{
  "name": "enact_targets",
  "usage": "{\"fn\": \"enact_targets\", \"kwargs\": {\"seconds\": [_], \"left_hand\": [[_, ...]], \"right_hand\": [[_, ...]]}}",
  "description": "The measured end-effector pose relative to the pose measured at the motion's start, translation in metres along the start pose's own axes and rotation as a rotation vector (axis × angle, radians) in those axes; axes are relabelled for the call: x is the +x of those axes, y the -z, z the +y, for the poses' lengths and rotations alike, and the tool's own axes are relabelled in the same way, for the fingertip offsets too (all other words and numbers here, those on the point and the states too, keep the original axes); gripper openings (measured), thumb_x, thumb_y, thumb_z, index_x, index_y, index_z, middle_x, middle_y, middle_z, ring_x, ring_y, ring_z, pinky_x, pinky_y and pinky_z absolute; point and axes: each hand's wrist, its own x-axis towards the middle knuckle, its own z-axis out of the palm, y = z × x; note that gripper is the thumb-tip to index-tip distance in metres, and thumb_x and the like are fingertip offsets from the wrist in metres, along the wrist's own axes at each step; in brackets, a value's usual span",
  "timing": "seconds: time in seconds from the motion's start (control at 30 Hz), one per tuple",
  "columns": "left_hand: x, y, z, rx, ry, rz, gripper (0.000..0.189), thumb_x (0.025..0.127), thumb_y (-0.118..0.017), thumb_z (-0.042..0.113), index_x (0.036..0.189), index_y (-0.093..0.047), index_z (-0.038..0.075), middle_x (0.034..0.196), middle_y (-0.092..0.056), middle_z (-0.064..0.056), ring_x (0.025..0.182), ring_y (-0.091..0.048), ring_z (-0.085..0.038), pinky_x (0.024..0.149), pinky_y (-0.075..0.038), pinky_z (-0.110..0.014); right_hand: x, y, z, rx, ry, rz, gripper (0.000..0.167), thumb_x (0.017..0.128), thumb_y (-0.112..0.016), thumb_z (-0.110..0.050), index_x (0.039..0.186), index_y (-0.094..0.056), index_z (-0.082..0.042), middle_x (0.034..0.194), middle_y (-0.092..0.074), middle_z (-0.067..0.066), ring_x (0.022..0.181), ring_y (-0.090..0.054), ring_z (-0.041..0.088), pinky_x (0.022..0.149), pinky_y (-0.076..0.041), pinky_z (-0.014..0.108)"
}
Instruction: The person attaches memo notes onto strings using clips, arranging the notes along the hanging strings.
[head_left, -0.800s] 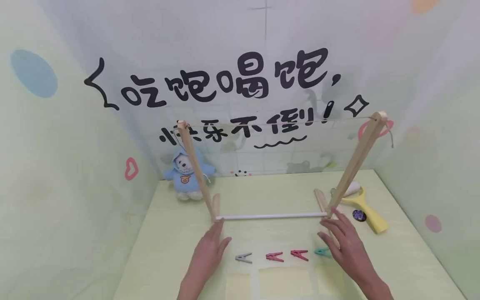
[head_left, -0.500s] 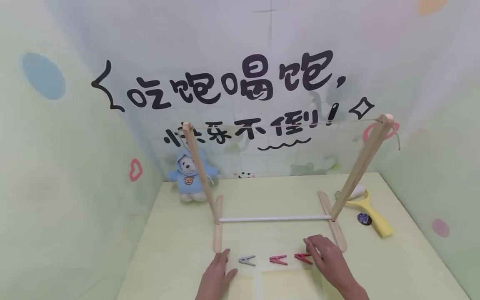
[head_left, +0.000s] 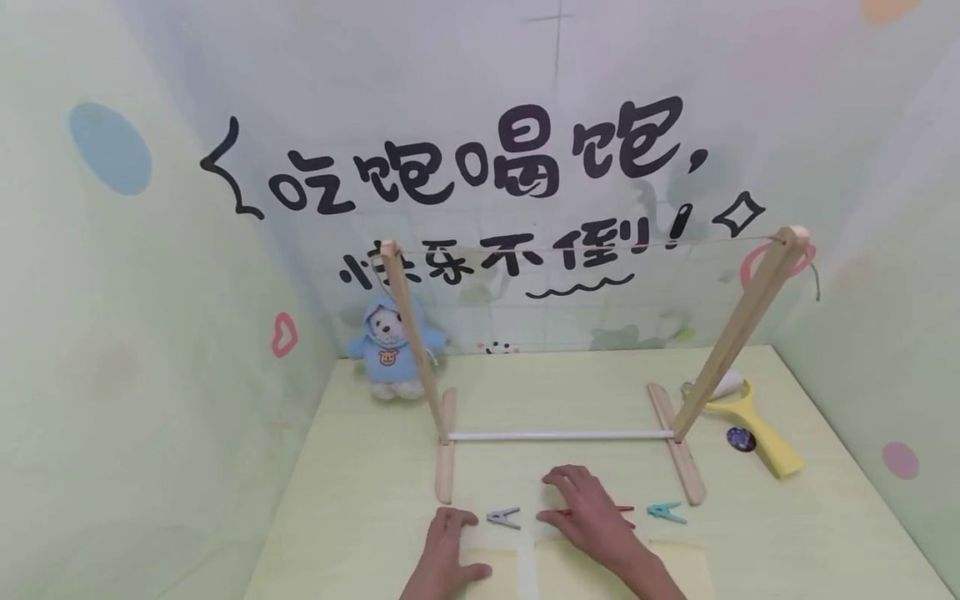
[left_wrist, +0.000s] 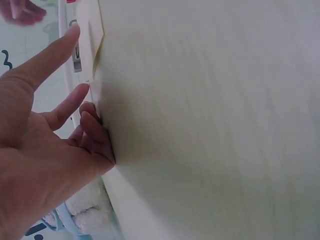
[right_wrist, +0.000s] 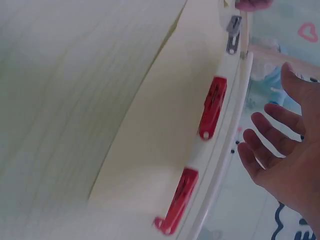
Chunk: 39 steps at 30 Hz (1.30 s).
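My left hand (head_left: 444, 557) rests at the table's front, beside a grey clothespin (head_left: 503, 517), and holds nothing. In the left wrist view its lower fingers touch the tabletop. My right hand (head_left: 594, 518) hovers above two red clothespins (right_wrist: 213, 107), which it mostly covers in the head view; its fingers are loosely bent around nothing. Right of them lies a teal clothespin (head_left: 666, 512). Pale yellow paper pieces (right_wrist: 150, 120) lie flat just in front of the clothespin row.
Behind the row stands a wooden frame (head_left: 731, 350) with a string (head_left: 570, 250) across its top and a white rod (head_left: 562, 436) low down. A blue-hooded plush toy (head_left: 390, 354) sits back left. A yellow-handled roller (head_left: 768, 437) and a dark round object (head_left: 741, 439) lie right.
Both hands have come off the frame's lower corners toward the front. The right hand has moved left over the red clothespins, uncovering the teal one. The camera view has shifted slightly.
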Motion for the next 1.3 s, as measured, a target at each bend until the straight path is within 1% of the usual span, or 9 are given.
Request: {"fn": "enact_targets", "kwargs": {"seconds": [0.07, 0.17, 0.27, 0.47, 0.63, 0.83, 1.0, 1.2, 1.3], "left_hand": [[0.001, 0.0, -0.001, 0.013, -0.025, -0.009, 0.061, 0.079, -0.098, 0.021, 0.127, -0.061, 0.013, 0.132, -0.046, -0.012, 0.123, -0.053, -0.043, 0.104, -0.054, -0.065], [0.001, -0.004, -0.005, 0.025, -0.073, -0.001, 0.054, 0.078, -0.097, 0.017, 0.12, -0.063, 0.017, 0.132, -0.045, -0.01, 0.119, -0.051, -0.037, 0.1, -0.056, -0.06], [0.001, -0.005, -0.009, 0.029, -0.079, 0.016, 0.047, 0.077, -0.097, 0.017, 0.112, -0.065, 0.02, 0.131, -0.044, -0.006, 0.118, -0.05, -0.032, 0.1, -0.057, -0.055], [0.002, -0.006, -0.011, 0.054, -0.09, 0.05, 0.039, 0.075, -0.098, 0.015, 0.097, -0.067, 0.021, 0.125, -0.044, -0.002, 0.115, -0.049, -0.029, 0.099, -0.054, -0.047], [0.003, -0.007, -0.013, 0.053, -0.083, 0.043, 0.034, 0.075, -0.098, 0.017, 0.094, -0.071, 0.021, 0.124, -0.043, 0.0, 0.116, -0.046, -0.027, 0.102, -0.052, -0.044], [0.004, -0.007, -0.015, 0.045, -0.081, 0.029, 0.029, 0.077, -0.098, 0.019, 0.093, -0.076, 0.012, 0.122, -0.042, 0.002, 0.11, -0.043, -0.021, 0.098, -0.05, -0.035], [0.005, -0.005, -0.014, 0.077, -0.109, 0.019, 0.027, 0.079, -0.096, 0.019, 0.096, -0.079, 0.009, 0.121, -0.044, 0.001, 0.109, -0.045, -0.022, 0.098, -0.049, -0.037], [0.006, -0.001, -0.008, 0.09, -0.071, -0.022, 0.016, 0.088, -0.086, 0.009, 0.1, -0.078, 0.003, 0.121, -0.049, -0.005, 0.109, -0.048, -0.027, 0.1, -0.05, -0.044], [0.003, 0.004, -0.002, 0.07, -0.067, -0.053, 0.015, 0.093, -0.082, 0.01, 0.104, -0.076, 0.002, 0.122, -0.051, -0.007, 0.11, -0.047, -0.027, 0.099, -0.051, -0.044]], "right_hand": [[0.005, -0.011, -0.01, -0.022, -0.002, -0.069, 0.05, 0.084, -0.094, -0.034, 0.121, -0.072, -0.008, 0.12, -0.069, 0.004, 0.112, -0.064, 0.028, 0.09, -0.056, 0.049], [0.006, -0.024, -0.024, -0.047, -0.047, -0.177, 0.052, 0.083, -0.095, -0.036, 0.122, -0.072, -0.009, 0.122, -0.067, 0.005, 0.116, -0.061, 0.031, 0.095, -0.055, 0.054], [0.004, -0.033, -0.031, -0.053, -0.084, -0.239, 0.046, 0.082, -0.096, -0.031, 0.116, -0.074, -0.01, 0.123, -0.066, 0.005, 0.12, -0.059, 0.033, 0.098, -0.053, 0.059], [-0.001, -0.046, -0.029, -0.107, -0.031, -0.166, 0.039, 0.078, -0.097, -0.026, 0.106, -0.074, -0.013, 0.12, -0.064, 0.004, 0.12, -0.059, 0.032, 0.1, -0.051, 0.058], [-0.002, -0.052, -0.031, -0.153, -0.05, -0.152, 0.042, 0.079, -0.096, -0.03, 0.11, -0.073, -0.014, 0.121, -0.064, 0.003, 0.12, -0.06, 0.031, 0.1, -0.053, 0.057], [-0.004, -0.055, -0.032, -0.151, -0.076, -0.135, 0.037, 0.082, -0.096, -0.023, 0.109, -0.072, -0.014, 0.121, -0.064, 0.003, 0.121, -0.061, 0.031, 0.101, -0.054, 0.055], [-0.004, -0.056, -0.031, -0.124, -0.079, -0.118, 0.035, 0.083, -0.094, -0.02, 0.109, -0.073, -0.012, 0.12, -0.065, 0.003, 0.12, -0.062, 0.03, 0.101, -0.055, 0.055], [-0.003, -0.052, -0.03, -0.11, -0.052, -0.081, 0.035, 0.083, -0.094, -0.017, 0.11, -0.073, -0.01, 0.117, -0.067, 0.004, 0.117, -0.064, 0.027, 0.099, -0.055, 0.053], [-0.003, -0.05, -0.03, -0.096, -0.063, -0.077, 0.034, 0.084, -0.093, -0.017, 0.111, -0.073, -0.01, 0.117, -0.067, 0.002, 0.115, -0.064, 0.027, 0.098, -0.055, 0.053]]}}
